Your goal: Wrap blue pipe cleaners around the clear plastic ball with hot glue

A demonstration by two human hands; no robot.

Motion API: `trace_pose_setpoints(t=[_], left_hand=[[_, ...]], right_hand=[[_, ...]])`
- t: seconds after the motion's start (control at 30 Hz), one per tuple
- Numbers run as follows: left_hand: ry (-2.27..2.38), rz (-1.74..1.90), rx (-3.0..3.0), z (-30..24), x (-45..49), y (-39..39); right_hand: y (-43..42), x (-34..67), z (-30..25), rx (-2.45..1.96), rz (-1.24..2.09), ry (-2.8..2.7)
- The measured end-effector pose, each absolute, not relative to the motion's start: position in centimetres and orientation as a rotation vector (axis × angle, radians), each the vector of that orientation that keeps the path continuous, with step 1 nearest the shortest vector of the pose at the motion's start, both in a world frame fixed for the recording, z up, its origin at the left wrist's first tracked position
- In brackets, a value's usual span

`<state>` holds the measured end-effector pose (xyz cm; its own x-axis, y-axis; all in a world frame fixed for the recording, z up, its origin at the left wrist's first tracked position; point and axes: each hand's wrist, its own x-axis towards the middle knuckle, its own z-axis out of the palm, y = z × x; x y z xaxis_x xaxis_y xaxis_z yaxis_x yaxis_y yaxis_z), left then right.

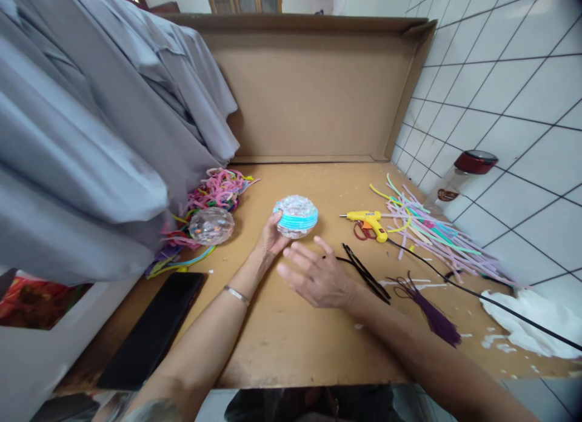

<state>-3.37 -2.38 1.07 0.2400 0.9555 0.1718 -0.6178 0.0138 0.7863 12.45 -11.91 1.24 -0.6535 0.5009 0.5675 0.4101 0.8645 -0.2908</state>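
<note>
My left hand (271, 235) grips the near left side of a clear beaded ball (295, 216) wrapped with a light blue band, and the ball rests on the wooden table (282, 325). A thin bracelet circles that wrist. My right hand (316, 276) hovers just in front of the ball with fingers spread, holding nothing. A second clear beaded ball (211, 225) lies to the left, beside a heap of coloured pipe cleaners (218, 191).
A yellow glue gun (369, 221) with a black cord lies right of the ball, next to more pipe cleaners (431, 234), black scissors (366, 272) and a purple tassel (431, 313). A black phone (154, 328) lies front left. Grey cloth (91, 137) hangs left; cardboard (309, 88) stands behind.
</note>
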Motion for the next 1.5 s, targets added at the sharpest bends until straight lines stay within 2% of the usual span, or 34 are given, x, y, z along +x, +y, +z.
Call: trace_pose_setpoints(t=[0.1, 0.2, 0.43, 0.63, 0.9, 1.17, 1.5], left_hand=[[0.48, 1.303, 0.927, 1.0, -3.0, -2.6], [0.486, 1.332, 0.957, 0.7, -2.5, -2.8], [0.565, 1.452, 1.128, 0.3, -1.9, -3.2], [0.614, 1.499, 1.855, 0.4, -1.3, -4.0], [0.539, 1.296, 2.359, -0.3, -1.0, -4.8], [0.567, 1.338, 2.327, -1.0, -0.8, -4.7], [0.593, 1.356, 2.289, -0.8, -0.7, -4.7]], right_hand=[[-11.3, 12.2, 0.9, -0.955, 0.146, -2.126], [-10.7, 12.2, 0.4, -1.11, 0.322, -1.915], [-9.5, 12.9, 0.8, -1.119, 0.905, -1.517], [-6.1, 14.6, 0.6, -0.998, 1.248, -1.191], [-5.5, 15.8, -0.2, -0.989, 1.152, -1.199], [-7.1, 15.2, 2.8, -1.065, 1.049, -1.298], [-7.1, 15.5, 2.8, -1.061, 0.966, -1.394]])
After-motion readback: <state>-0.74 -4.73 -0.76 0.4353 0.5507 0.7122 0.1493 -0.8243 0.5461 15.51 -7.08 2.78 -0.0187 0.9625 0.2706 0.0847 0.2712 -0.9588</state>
